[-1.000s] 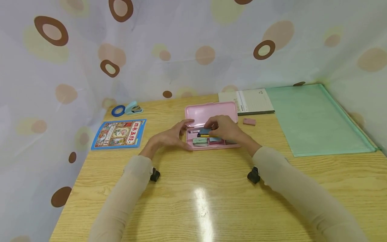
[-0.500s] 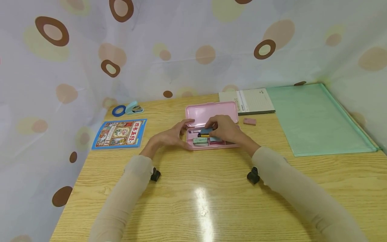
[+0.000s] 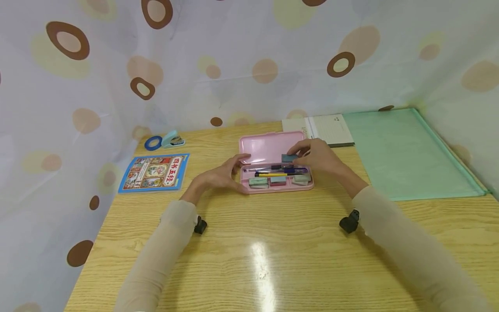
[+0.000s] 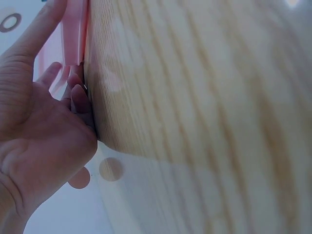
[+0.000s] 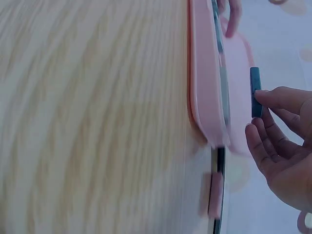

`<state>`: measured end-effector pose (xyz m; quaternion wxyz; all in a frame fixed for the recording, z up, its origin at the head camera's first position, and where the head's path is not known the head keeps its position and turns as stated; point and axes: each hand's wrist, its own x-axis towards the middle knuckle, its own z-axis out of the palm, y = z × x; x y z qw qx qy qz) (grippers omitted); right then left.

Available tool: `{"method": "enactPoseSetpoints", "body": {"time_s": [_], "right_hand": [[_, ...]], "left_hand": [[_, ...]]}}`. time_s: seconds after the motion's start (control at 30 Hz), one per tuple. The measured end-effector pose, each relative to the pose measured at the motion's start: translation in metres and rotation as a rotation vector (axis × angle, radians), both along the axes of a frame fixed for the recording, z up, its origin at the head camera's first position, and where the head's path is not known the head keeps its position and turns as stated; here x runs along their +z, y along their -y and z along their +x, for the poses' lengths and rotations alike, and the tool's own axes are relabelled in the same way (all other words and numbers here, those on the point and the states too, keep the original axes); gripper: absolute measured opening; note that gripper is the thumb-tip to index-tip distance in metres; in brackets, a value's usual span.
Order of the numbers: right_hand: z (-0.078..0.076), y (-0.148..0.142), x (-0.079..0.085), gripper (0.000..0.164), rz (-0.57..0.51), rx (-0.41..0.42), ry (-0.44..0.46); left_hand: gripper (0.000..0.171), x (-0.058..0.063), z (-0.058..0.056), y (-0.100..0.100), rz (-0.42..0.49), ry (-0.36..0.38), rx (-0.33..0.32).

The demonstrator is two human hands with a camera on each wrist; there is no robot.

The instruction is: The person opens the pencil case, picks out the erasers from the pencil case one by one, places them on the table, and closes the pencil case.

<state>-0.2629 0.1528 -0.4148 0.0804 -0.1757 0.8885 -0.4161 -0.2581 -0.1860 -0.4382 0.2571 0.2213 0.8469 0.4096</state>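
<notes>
A pink pencil case [image 3: 257, 190] lies on the table with its lid [image 3: 265, 147] raised. The left hand [image 3: 216, 177] grips its left end, thumb at the front wall and fingers at the back corner. Above the case's right part, the right hand [image 3: 321, 157] pinches a dark blue-green eraser [image 3: 287, 158] between thumb and fingers; the right wrist view shows this eraser [image 5: 256, 92] edge-on, off the case. Inside lie several pens, one a yellow pen [image 3: 271, 175]. Along the front compartments sit a green eraser [image 3: 258, 182], a blue-and-pink eraser [image 3: 278, 181] and a pale eraser [image 3: 301, 178].
A pink eraser [image 5: 215, 195] lies right of the case, hidden in the head view behind the right hand. Behind are a notebook [image 3: 331, 130] and a green transparent folder [image 3: 409, 160]. To the left are a booklet [image 3: 153, 173], blue tape [image 3: 153, 143] and a stapler [image 3: 171, 139].
The right hand has lifted the dark blue-green eraser out of the pencil case and moved right and back with it, uncovering the pens and the pale eraser. The left hand has stayed put.
</notes>
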Motion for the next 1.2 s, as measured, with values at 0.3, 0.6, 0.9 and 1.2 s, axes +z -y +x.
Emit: {"method": "enactPoseSetpoints", "body": {"time_s": [0.3,0.6,0.9,1.2], "right_hand": [[-0.003,-0.058,0.003,0.028,0.028,-0.151,0.007],[-0.004,-0.106,-0.004,0.029,0.086,-0.22,0.043],[-0.005,-0.128,-0.012,0.03,0.131,-0.2,0.065],[0.002,-0.11,-0.004,0.031,0.07,-0.167,0.058]], "left_hand": [[0.111,-0.001,0.0,0.0,-0.001,0.003,0.004],[0.11,-0.001,0.0,0.0,0.002,0.004,0.005],[0.109,-0.001,0.0,0.0,0.002,0.02,0.008],[0.109,0.0,0.0,-0.001,0.006,0.02,0.01]]}}
